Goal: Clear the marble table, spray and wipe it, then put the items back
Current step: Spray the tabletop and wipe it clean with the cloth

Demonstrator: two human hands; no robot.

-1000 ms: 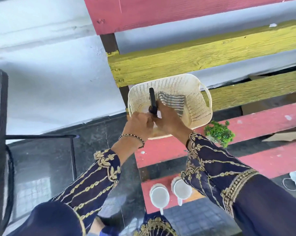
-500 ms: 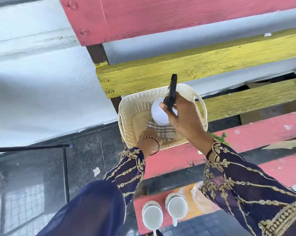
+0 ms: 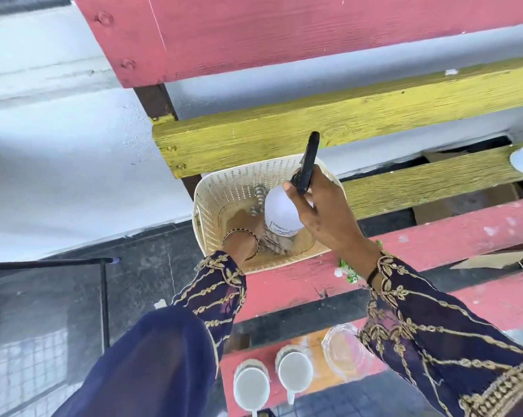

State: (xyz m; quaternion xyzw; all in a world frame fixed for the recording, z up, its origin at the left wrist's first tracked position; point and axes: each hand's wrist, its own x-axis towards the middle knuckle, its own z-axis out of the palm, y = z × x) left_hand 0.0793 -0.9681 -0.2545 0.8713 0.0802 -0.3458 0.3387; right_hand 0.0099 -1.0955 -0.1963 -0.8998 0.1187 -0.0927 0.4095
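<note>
A slatted wooden surface (image 3: pixel 434 236) painted red and yellow stands against a pale wall (image 3: pixel 58 176). Near its left edge sits a cream perforated plastic basket (image 3: pixel 224 182). The right grip (image 3: pixel 326 218) is curled round the black trigger neck of a white spray bottle (image 3: pixel 279 212), over the basket: fetching supplies, I judge; next, carry it clear. The left grip (image 3: pixel 245 224) reaches a striped cloth (image 3: pixel 276 246) inside, fingers hidden, so its hold cannot be told.

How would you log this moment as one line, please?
phase: fetching supplies | right hand: holds spray bottle by trigger head, over basket | left hand: in basket at striped cloth, grip unclear
</note>
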